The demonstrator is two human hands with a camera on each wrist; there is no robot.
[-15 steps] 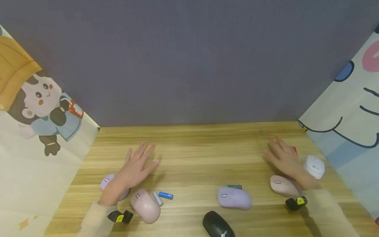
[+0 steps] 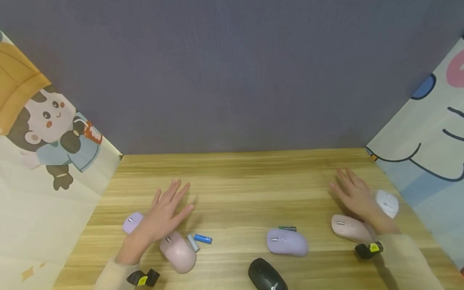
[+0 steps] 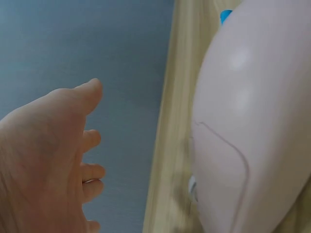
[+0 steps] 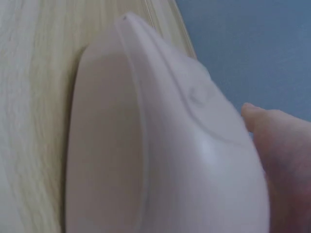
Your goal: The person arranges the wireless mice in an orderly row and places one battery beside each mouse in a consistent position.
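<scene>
My left hand (image 2: 163, 215) hovers over the left part of the table with its fingers straight and spread, holding nothing. Its wrist partly hides a lavender mouse (image 2: 132, 222). Beside it lies a pink mouse (image 2: 179, 254), large in the left wrist view, with a grey battery (image 2: 193, 243) and a blue battery (image 2: 203, 239) close by. On the right side, my right hand (image 2: 357, 198) is also spread and holds nothing. A second pink mouse (image 2: 349, 227) lies under its wrist and fills much of the right wrist view. Just right of that hand sits a white mouse (image 2: 388, 202).
Near the middle front lies another lavender mouse (image 2: 287, 243), with a dark green battery (image 2: 288, 228) behind it. A black mouse (image 2: 267, 275) is at the bottom edge of view. A grey panel (image 2: 232, 80) rises along the table's back edge.
My right hand has shifted a little to the right, covering a red item that showed beside it. The left hand has drawn slightly back toward me. The mice and batteries stay put.
</scene>
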